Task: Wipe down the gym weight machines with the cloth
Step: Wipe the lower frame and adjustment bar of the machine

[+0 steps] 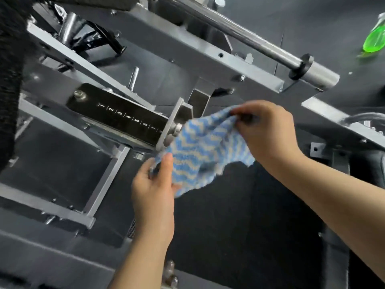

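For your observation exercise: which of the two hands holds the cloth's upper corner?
The right hand pinches the upper corner of the blue-and-white cloth; the left hand holds its lower edge.

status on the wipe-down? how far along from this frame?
Done: can't tell; no frame surface reads as visibly wiped. In hand: both hands hold the blue-and-white cloth stretched in the air, left hand pinching the lower corner, right hand the upper, beside the numbered adjustment bar. Left: nothing is being wiped now; grey frame, steel bar. Green spray bottle sits aside.

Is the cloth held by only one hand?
No: the left hand pinches the lower corner of the cloth and the right hand pinches its upper corner.
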The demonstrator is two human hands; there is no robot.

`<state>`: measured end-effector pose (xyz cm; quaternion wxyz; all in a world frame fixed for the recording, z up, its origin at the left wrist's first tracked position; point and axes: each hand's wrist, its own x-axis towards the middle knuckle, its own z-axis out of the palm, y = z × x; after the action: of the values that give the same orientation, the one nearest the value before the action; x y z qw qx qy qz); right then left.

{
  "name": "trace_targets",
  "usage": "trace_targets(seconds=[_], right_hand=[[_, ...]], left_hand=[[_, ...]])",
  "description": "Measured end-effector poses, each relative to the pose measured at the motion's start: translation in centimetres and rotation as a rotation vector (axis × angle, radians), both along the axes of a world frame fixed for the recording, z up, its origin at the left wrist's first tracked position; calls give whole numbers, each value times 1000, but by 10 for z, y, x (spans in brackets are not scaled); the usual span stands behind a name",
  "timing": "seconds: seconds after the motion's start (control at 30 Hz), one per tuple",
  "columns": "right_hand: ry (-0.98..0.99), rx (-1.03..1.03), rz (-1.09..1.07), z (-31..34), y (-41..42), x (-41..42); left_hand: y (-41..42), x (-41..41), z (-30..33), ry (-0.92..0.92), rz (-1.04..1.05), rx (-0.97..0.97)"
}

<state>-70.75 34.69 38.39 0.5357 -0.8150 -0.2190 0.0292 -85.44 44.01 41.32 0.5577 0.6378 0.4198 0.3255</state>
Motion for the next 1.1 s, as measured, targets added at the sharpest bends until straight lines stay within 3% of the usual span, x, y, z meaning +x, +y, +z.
trace_targets(seconds=[0.07, 0.13, 0.2, 0.3, 0.4, 0.57, 0.63, 0.77, 0.83, 0.93, 1.0, 1.1], right_hand=[[-93, -57, 87, 4, 32, 11], [44, -221, 219, -1, 60, 14], [228, -332, 383, -10, 81, 6], [149, -476, 468, -22, 113, -8], [60, -441, 380, -21, 136, -13], [-104, -409, 383, -25, 139, -6], [-81, -376, 418, -28, 139, -2], [210, -389, 627, -28, 139, 17], [262, -379, 660, -29, 135, 21], [33, -419, 508, -36, 131, 9], [-213, -436, 371, -47, 128, -2], [-393, -332, 259, -60, 125, -4]], left_hand=[[25, 13, 6, 45, 85, 213], [57, 24, 7, 218, 114, 509], [80, 30, 1, 382, 69, 656], [96, 53, -2, 332, -80, 531], [109, 72, -7, 480, -146, 461], [119, 97, -6, 694, -253, 705], [118, 107, -6, 717, -277, 686], [120, 106, -2, 545, -173, 180], [121, 99, 1, 441, -119, -62], [121, 91, 1, 412, -110, -75], [114, 87, 0, 451, -149, 13], [110, 83, 1, 499, -248, 173]])
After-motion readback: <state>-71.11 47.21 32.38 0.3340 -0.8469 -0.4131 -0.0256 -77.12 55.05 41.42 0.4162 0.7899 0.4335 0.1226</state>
